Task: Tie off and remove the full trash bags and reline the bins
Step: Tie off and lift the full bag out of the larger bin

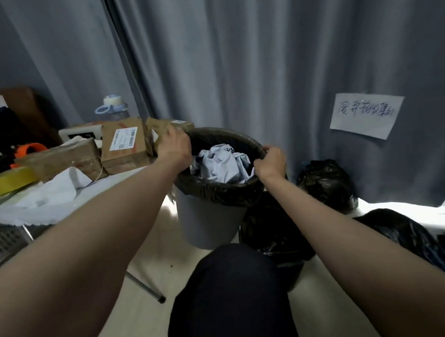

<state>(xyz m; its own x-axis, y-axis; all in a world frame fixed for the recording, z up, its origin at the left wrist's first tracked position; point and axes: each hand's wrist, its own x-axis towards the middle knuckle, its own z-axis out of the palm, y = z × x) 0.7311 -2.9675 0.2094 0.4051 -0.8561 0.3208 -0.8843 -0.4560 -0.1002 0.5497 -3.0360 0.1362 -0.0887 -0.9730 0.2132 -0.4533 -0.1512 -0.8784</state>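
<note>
Black bag rim (pixel 217 191) gripped by left hand (pixel 175 147) and right hand (pixel 270 161).

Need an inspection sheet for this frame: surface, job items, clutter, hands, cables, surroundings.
Surface: pale floor; a table at left.
Job's things: grey bin lined with a black bag, its edge folded over the rim; crumpled pale waste inside. Filled black bags sit on the floor to its right.
Clutter: cardboard boxes, yellow tape roll, white paper, bottle on the table.
Hands: left hand and right hand each grip the bag at the rim.
Cables: nothing seen.
Surroundings: grey curtain with a handwritten paper sign.
</note>
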